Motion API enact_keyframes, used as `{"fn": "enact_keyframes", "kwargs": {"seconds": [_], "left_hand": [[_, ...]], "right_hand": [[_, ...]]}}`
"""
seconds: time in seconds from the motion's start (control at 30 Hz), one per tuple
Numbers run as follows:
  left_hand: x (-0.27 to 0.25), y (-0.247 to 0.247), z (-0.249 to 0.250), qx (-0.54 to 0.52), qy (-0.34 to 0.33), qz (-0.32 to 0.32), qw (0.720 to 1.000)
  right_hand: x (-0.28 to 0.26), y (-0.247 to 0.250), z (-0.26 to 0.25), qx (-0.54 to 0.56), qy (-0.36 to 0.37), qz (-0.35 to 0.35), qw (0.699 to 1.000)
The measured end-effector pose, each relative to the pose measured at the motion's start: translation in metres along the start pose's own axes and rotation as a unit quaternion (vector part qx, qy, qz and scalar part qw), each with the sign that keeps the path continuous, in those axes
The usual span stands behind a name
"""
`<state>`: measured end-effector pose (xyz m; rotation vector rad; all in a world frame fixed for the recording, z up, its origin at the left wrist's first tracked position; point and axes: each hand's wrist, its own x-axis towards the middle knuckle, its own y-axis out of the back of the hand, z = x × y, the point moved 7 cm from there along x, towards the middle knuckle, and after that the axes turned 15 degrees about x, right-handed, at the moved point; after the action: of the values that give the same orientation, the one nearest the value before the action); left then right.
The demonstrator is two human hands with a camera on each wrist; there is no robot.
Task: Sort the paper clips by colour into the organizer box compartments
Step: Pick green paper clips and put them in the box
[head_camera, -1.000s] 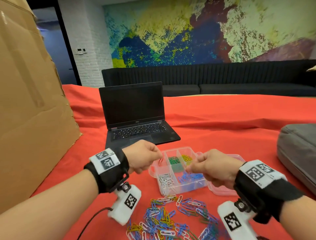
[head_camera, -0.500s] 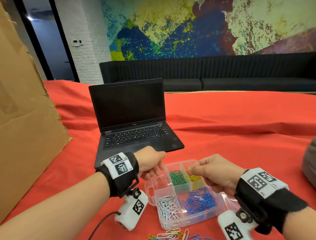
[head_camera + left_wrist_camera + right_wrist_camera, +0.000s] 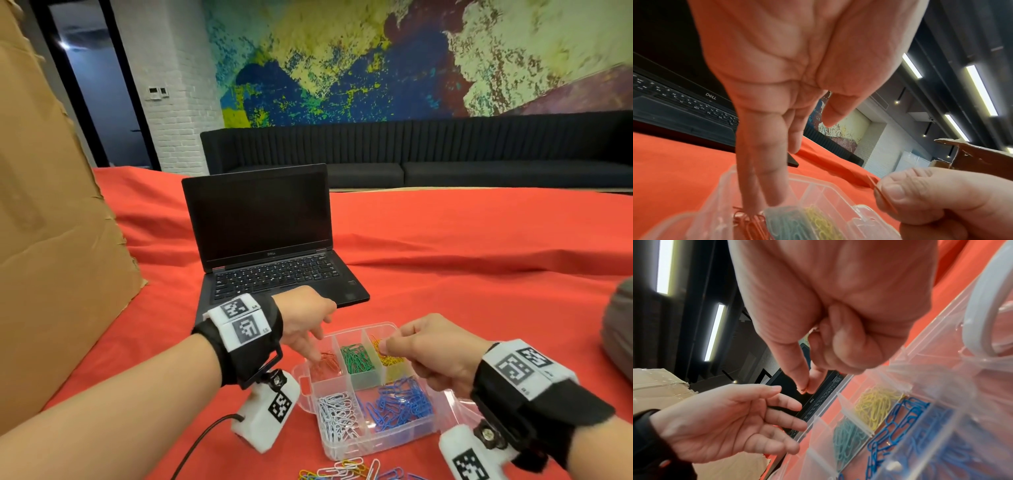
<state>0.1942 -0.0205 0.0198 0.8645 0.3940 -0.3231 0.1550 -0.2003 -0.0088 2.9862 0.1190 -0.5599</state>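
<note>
The clear organizer box [image 3: 308,394] lies on the red cloth, with red [image 3: 323,365], green [image 3: 356,358], yellow [image 3: 390,356], white [image 3: 337,414] and blue [image 3: 399,402] clips in separate compartments. My left hand [image 3: 315,353] points its straight fingers [image 3: 772,186] down into the red compartment, just above the red clips [image 3: 748,219], and holds nothing. My right hand [image 3: 385,346] hovers over the yellow compartment and pinches a thin red paper clip [image 3: 873,181] between thumb and forefinger [image 3: 804,388]. Loose mixed clips [image 3: 349,471] lie in front of the box.
An open black laptop [image 3: 274,246] stands just behind the box. A large cardboard box [image 3: 51,222] rises at the left. A grey cushion [image 3: 616,325] lies at the right edge. The box's clear lid [image 3: 459,407] lies open to the right.
My left hand's curled fingers have straightened down over the red compartment. The right hand keeps its pinch above the back of the box. The head view has tilted up, so the loose pile sits lower.
</note>
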Motion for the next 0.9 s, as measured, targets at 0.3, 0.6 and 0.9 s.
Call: {"fn": "enact_keyframes", "kwargs": {"seconds": [0.3,0.6,0.9], "left_hand": [[0.002,0.004,-0.06,0.095,-0.032,0.0,0.995],[-0.002,-0.016,-0.075,-0.024,-0.064,-0.057,0.996],[0.0,-0.014,-0.077,-0.005,-0.085,-0.038,0.996]], "right_hand": [[0.021,-0.048,-0.009,-0.012,0.028,0.016,0.999],[0.039,-0.094,-0.01,0.453,0.033,0.009,0.891],[0.033,-0.106,-0.019,0.337,0.107,-0.008,0.935]]}}
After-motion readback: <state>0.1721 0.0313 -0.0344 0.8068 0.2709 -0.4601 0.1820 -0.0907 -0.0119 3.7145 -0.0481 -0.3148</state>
